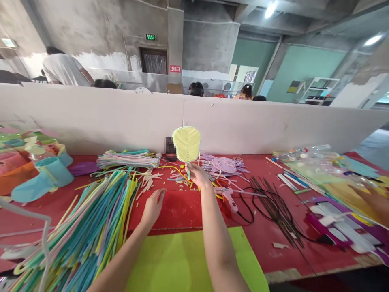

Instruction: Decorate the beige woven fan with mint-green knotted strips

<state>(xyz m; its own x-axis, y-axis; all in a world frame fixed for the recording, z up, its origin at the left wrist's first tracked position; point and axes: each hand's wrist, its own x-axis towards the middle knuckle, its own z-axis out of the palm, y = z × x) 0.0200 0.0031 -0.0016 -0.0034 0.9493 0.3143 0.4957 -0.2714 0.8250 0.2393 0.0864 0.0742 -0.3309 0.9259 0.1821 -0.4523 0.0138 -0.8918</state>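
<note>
My right hand (197,175) holds a small pale yellow hand fan (187,142) upright by its thin green handle, above the middle of the red table. The fan has ribbed lines running from its centre and a light green rim. My left hand (153,207) hovers low over or rests on the table, lower left of the fan, with its fingers loosely curved and nothing visible in them. Beside it lies a large bundle of coloured pipe cleaners (91,227). A white and pink glue gun (227,198) lies right of my right wrist.
Lime green sheet (170,263) at the front edge. Dark sticks (278,211) and black cable lie right. A purple tray (331,231) holds a power strip. Another person's hand (373,200) is at far right. Blue felt boot shape (39,182) stands left; a white partition (258,129) runs behind.
</note>
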